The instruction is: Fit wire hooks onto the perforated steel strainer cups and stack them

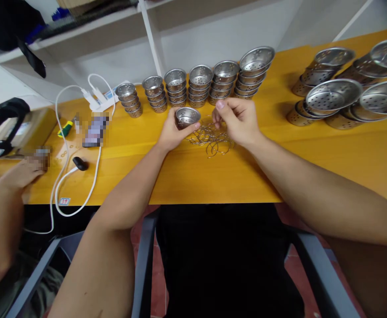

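Note:
My left hand [172, 132] is wrapped around a small perforated metal cup [187, 115], its open mouth facing up. To the right of it my right hand [238, 119] is closed, thumb against the curled fingers; whatever it may be pinching is too small to make out. Beneath and between both hands lies a tangled heap of thin wire rings [218, 145] on the yellow table [193, 181]. Just beyond the hands, stacks of similar perforated cups [200, 84] stand in a row, the cups nested upright.
More cup stacks [334, 97] stand at the right, some leaning. At the left are a phone [96, 130], a power strip [105, 101], white cables [96, 176], a screwdriver [66, 129] and a small black object [80, 163]. Another person's hand [24, 172] rests at the far left.

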Motion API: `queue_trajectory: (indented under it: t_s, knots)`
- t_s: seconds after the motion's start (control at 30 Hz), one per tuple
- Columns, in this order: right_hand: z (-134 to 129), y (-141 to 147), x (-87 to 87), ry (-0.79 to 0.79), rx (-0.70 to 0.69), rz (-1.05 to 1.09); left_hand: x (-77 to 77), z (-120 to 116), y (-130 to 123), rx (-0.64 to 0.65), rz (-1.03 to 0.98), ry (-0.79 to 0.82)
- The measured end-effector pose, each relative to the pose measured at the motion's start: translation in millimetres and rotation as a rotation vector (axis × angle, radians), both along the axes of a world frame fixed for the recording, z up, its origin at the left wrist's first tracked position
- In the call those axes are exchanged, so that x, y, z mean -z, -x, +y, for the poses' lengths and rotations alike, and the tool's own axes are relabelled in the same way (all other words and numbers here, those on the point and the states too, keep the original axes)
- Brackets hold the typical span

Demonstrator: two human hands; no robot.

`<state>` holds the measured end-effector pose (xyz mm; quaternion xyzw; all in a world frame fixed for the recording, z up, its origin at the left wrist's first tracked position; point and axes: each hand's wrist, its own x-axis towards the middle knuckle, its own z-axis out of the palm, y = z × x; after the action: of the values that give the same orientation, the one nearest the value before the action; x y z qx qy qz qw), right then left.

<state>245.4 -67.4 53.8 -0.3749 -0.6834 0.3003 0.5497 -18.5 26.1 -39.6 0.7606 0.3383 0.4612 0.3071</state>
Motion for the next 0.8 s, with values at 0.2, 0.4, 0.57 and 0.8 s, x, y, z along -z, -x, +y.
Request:
queue_trajectory:
  t_s: [0.2, 0.4, 0.57, 0.8]
  knots:
    - [21, -23, 23.5, 0.066, -0.064, -0.36, -13.3, -5, 3, -0.086, 0.038, -0.13]
    - [21, -23, 22.5, -0.045, 0.034, -0.346, -7.6, -11, -5, 0.072, 0.037, -0.041]
    - [15, -9, 10.6, -0.13, -0.038, -0.411, -8.6, -16, -11, 0.131, 0.049, -0.11]
    - [44, -38, -73.3, -0.082, 0.181, -0.596, -17.0, -27, -14, 0.031, 0.067, -0.106]
